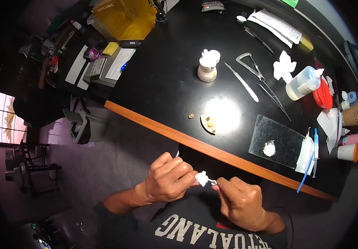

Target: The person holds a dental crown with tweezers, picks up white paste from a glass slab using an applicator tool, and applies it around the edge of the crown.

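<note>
In front of the dark shirt, below the table's wooden edge, my left hand (168, 176) is closed, pinching a small crumpled white tissue (202, 178). My right hand (241, 199) is closed too, its thumb and fingers pinching a small shiny piece (214, 181) that meets the tissue's right side. What kind of piece it is cannot be made out. On the table ahead lies a beige perforated wedge (208, 125) with small yellowish bits on it. One more small yellowish block (191, 116) sits just left of the wedge.
A glass slab (276, 135) bears a white powdery heap (269, 148). Beyond are a scalpel (242, 83), tweezers (273, 99), a caliper (250, 66), a white-capped jar (207, 70) and a squeeze bottle (303, 84). A blue stick (306, 173) overhangs the wooden table edge (212, 147).
</note>
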Action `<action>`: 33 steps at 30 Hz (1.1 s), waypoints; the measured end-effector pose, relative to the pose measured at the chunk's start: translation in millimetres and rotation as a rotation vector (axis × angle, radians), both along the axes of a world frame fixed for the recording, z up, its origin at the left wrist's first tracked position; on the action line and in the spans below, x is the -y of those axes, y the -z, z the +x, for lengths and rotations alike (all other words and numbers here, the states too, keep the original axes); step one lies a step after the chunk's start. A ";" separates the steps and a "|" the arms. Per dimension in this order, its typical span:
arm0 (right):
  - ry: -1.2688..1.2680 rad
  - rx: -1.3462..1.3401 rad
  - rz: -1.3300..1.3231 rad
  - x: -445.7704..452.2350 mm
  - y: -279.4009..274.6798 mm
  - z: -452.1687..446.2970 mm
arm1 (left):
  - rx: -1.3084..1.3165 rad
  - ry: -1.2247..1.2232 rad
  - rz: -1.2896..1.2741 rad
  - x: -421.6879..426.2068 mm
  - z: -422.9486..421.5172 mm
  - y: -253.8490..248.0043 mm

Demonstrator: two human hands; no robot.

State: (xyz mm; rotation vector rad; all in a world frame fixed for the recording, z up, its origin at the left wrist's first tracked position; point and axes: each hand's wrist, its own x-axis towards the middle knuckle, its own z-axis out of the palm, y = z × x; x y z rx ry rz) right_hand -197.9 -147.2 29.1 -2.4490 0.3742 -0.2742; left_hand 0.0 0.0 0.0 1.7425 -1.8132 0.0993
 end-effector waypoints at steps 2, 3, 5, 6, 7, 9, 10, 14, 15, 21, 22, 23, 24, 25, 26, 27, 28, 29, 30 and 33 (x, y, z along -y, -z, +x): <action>0.014 -0.004 -0.003 -2.9 -4.9 1.5 | -0.015 0.006 -0.018 -0.3 2.3 -3.1; 0.024 0.036 -0.008 0.2 1.8 2.7 | 0.016 0.010 0.006 2.3 6.1 -5.0; 0.043 0.036 -0.027 1.3 1.6 -2.8 | -0.005 0.015 0.045 0.0 6.3 -5.2; 0.081 0.016 -0.070 7.3 0.9 -8.5 | -0.043 -0.096 0.067 -3.4 12.1 -7.1; 0.121 0.005 -0.111 15.4 0.9 -14.0 | -0.073 -0.206 0.089 -8.3 21.9 -10.4; 0.082 -0.020 -0.098 21.5 -3.6 -16.6 | -0.136 -0.109 0.253 -10.1 24.8 -17.0; 0.022 -0.027 -0.085 21.1 -8.0 -14.6 | -0.166 -0.008 0.290 -7.5 18.6 -15.8; -0.073 -0.040 -0.041 20.5 -10.2 -9.3 | -0.310 0.277 0.351 3.7 13.0 -11.3; -0.074 -0.036 -0.031 24.0 -9.4 -9.2 | -0.328 0.309 0.321 5.2 17.0 -9.3; 0.095 -0.010 0.106 38.0 -0.6 -22.9 | 0.036 -0.370 0.161 15.7 73.0 -13.9; 0.099 -0.004 0.159 37.9 -0.6 -23.6 | 0.059 -0.400 0.203 23.3 79.9 -11.8; 0.120 0.017 0.180 37.6 0.3 -23.1 | 0.085 -0.431 0.239 29.8 83.9 -9.5; 0.141 0.038 0.201 36.4 1.5 -22.8 | 0.050 -0.480 0.287 33.7 83.7 -5.9; 0.163 0.059 0.224 35.5 2.6 -23.0 | 0.089 -0.532 0.226 37.3 80.1 -5.8; 0.170 0.055 0.243 35.6 2.4 -24.0 | 0.128 -0.581 0.165 43.4 74.1 -8.5; 0.179 0.048 0.265 35.4 0.9 -26.0 | 0.166 -0.627 0.106 47.1 70.8 -10.1; 0.189 0.043 0.285 35.6 0.7 -27.0 | 0.165 -0.593 -0.032 49.9 72.2 -10.3; 0.197 0.042 0.310 35.3 1.3 -27.7 | 0.024 -0.560 -0.009 51.4 66.7 -11.8; 0.202 0.039 0.335 34.9 1.7 -28.3 | -0.118 -0.529 0.015 52.5 54.7 -14.1; 0.192 0.050 0.353 35.8 6.5 -29.2 | -0.259 -0.467 0.002 66.1 41.3 0.7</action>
